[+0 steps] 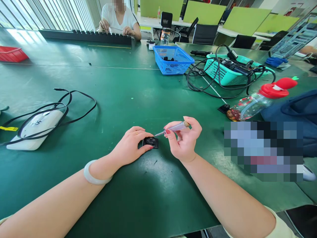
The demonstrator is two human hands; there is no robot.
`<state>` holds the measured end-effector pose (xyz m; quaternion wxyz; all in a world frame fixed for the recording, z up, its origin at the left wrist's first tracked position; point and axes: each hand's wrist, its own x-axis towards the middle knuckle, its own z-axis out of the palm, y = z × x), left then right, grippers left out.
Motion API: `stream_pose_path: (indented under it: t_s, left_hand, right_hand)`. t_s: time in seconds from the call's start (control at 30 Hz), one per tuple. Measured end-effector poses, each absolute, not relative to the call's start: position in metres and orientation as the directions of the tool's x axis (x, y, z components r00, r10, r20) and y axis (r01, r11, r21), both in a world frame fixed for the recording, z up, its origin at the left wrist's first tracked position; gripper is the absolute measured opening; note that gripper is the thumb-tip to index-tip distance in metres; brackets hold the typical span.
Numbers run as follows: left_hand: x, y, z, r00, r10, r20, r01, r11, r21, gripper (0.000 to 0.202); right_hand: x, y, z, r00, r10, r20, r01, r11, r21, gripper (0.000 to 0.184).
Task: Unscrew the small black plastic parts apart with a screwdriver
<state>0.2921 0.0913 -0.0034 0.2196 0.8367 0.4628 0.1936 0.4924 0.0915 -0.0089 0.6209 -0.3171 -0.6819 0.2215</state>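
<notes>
My left hand (132, 142) grips a small black plastic part (151, 142) by its edges, thumb on the near side and fingers on the far side. The part lies on the green tabletop (111, 198). In my right hand (184, 140) is a slim screwdriver (174, 128) with a clear purplish handle, held tilted between thumb and fingers. Its thin tip reaches the far edge of the black part; whether it touches a screw is too small to tell.
To the left lies a white device (41, 127) wrapped in black cable. A blue basket (173, 62) and a teal basket (223, 77) with cables stand farther back. At right are a red-capped bottle (255, 102) and a blue bag (294, 122). A person (121, 19) sits opposite.
</notes>
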Motion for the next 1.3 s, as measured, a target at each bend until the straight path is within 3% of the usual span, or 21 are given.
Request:
stream_pose_path:
  t_s: [0.5, 0.87, 1.3]
  left_hand:
    - [0.293, 0.091, -0.004, 0.477, 0.877, 0.063, 0.708, -0.426, 0.564, 0.033]
    - [0.293, 0.091, -0.002, 0.475, 0.878, 0.05, 0.718, -0.42, 0.555, 0.033]
    - [0.293, 0.092, -0.004, 0.489, 0.872, 0.01, 0.725, -0.413, 0.551, 0.035]
  right_hand:
    - [0.494, 0.098, -0.006, 0.055, 0.877, 0.477, -0.008, 0.478, -0.878, 0.043]
    - [0.498, 0.106, -0.01, 0.078, 0.916, 0.394, -0.091, 0.4, -0.912, 0.036]
    - [0.506, 0.133, -0.028, 0.066, 0.997, -0.027, -0.263, -0.009, -0.965, 0.045]
